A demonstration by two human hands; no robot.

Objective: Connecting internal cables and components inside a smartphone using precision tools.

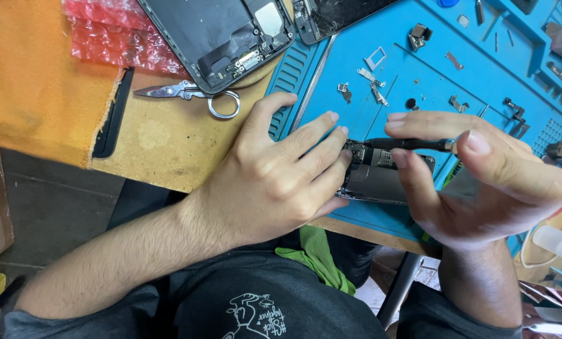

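Both hands at the near edge of the desk, forearms bare.
Left hand (275,176): palm down, fingers spread and extended, thumb raised apart. Right hand (475,182): turned on edge, thumb and forefinger pinched closed, remaining fingers curled loosely beneath.

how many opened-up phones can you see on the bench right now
3. One phone under the hands, steadied by the left hand while the right hand holds a screwdriver; one open phone shell top centre; a third phone beside it, cut off by the frame's edge.
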